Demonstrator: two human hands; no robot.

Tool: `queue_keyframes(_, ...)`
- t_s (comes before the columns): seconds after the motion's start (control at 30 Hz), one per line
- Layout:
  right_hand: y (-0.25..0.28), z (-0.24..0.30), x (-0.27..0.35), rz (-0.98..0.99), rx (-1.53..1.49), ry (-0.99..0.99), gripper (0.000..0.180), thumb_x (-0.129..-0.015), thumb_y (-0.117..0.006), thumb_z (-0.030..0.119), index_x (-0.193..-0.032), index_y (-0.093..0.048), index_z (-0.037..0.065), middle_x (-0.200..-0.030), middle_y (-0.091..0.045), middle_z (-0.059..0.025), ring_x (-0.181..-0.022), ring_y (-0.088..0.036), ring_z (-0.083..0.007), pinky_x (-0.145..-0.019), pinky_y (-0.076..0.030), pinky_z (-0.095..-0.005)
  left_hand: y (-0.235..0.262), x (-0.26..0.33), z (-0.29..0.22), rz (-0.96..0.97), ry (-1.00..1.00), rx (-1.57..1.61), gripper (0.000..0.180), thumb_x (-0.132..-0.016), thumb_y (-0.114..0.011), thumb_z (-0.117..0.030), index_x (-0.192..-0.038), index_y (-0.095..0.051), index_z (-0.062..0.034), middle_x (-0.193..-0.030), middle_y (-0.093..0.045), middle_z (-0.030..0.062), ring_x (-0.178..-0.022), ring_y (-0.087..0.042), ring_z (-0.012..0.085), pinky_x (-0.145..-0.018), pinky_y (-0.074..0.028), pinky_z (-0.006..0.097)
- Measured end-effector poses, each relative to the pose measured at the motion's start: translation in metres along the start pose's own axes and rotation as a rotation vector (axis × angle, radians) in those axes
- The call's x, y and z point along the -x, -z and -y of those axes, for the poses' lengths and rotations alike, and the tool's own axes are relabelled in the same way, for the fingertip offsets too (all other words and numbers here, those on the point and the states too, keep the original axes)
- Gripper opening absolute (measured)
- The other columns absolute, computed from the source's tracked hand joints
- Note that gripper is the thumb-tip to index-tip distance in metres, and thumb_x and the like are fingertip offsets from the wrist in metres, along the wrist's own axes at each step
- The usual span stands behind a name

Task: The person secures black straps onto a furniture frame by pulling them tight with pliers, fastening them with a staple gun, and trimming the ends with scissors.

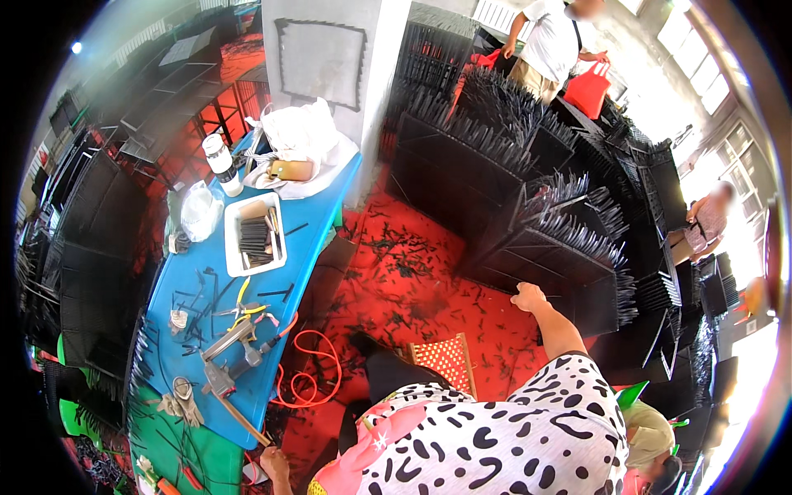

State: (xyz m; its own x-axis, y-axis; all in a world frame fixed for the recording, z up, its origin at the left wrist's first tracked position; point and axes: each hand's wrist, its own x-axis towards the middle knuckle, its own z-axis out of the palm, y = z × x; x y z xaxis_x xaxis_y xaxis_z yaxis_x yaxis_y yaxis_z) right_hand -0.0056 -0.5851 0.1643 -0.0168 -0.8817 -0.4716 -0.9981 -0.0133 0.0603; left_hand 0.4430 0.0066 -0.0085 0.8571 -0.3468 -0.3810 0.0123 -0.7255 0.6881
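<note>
My left hand is low beside the table's near corner, fingers curled at the end of a wooden-handled tool. That tool's far end meets a grey nail gun, so its head cannot be made out. Stretched forward, my right hand has its fingers bent over the lower edge of a large black woven furniture piece. Loose black strips bristle along the top of this piece. Yellow-handled pliers lie on the blue table beyond the nail gun.
A white bin holds black strips; a bottle and white bags stand behind it. An orange hose loops down to the red floor, littered with black offcuts. A woven stool is before me. Other people stand among furniture frames.
</note>
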Motion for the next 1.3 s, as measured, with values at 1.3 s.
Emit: queue_keyframes(1.3, -0.030, -0.050, -0.048, 0.158, 0.109, 0.214, 0.035, -0.072, -0.063, 0.030, -0.095, -0.060, 0.004, -0.102, -0.058, -0.0213, -0.100, -0.054, -0.0363, -0.086, -0.044, -0.0415, 0.001, -0.057, 0.062, 0.408, 0.541, 0.784, 0.017, -0.083, -0.044, -0.018, -0.077, -0.055, -0.0070, -0.054, -0.048, 0.0027, -0.042, -0.047, 0.0132, -0.034, -0.037, 0.025)
